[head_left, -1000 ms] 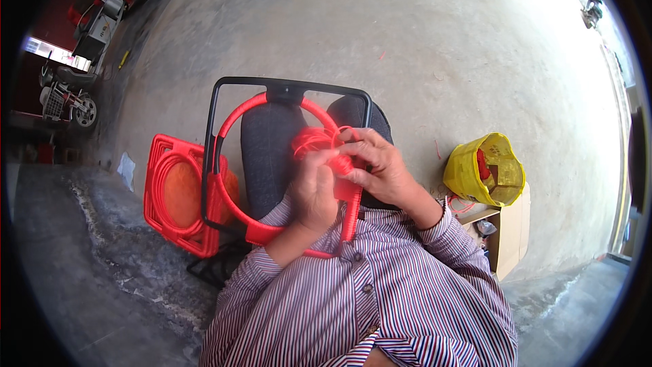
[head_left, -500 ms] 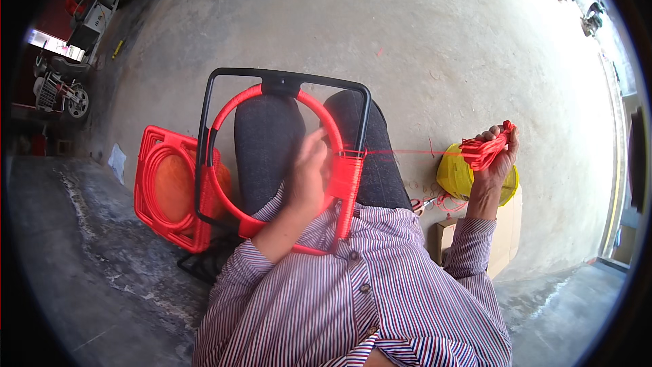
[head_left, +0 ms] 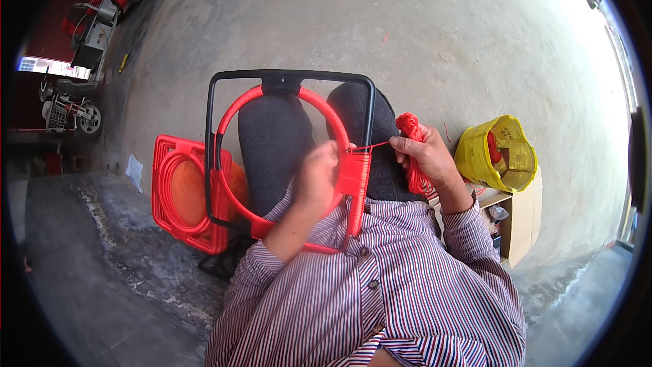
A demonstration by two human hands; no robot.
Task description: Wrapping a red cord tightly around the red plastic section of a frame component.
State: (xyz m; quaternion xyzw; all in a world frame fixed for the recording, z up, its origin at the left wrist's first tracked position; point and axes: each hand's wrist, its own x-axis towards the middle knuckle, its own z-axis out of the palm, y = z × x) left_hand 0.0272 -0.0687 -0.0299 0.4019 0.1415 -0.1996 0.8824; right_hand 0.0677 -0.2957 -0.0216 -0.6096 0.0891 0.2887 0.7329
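Note:
Over my lap rests a square frame (head_left: 373, 112), partly black tube and partly red, with a round ring (head_left: 236, 107) wrapped in red cord inside it. Close-wound red cord (head_left: 353, 175) binds the ring to the frame's right side. My left hand (head_left: 318, 175) is inside the ring at its right edge, fingers curled in; whatever they pinch is hidden and a little blurred. Right of the frame, my right hand (head_left: 426, 153) grips a bundle of red cord (head_left: 413, 173). A short taut strand (head_left: 373, 146) runs from its thumb and finger to the wound part.
Several similar red frames (head_left: 159, 177) lie left of my legs, with an orange piece (head_left: 187, 194) behind them. On the right stand a yellow basket (head_left: 475, 156) with red material inside and an open cardboard box (head_left: 526, 221). Scooters (head_left: 88, 119) are parked far left.
My right hand has come in from the far right to beside the frame, shortening the strand. The fingers of my left hand have curled in at the ring's edge. My view has shifted slightly.

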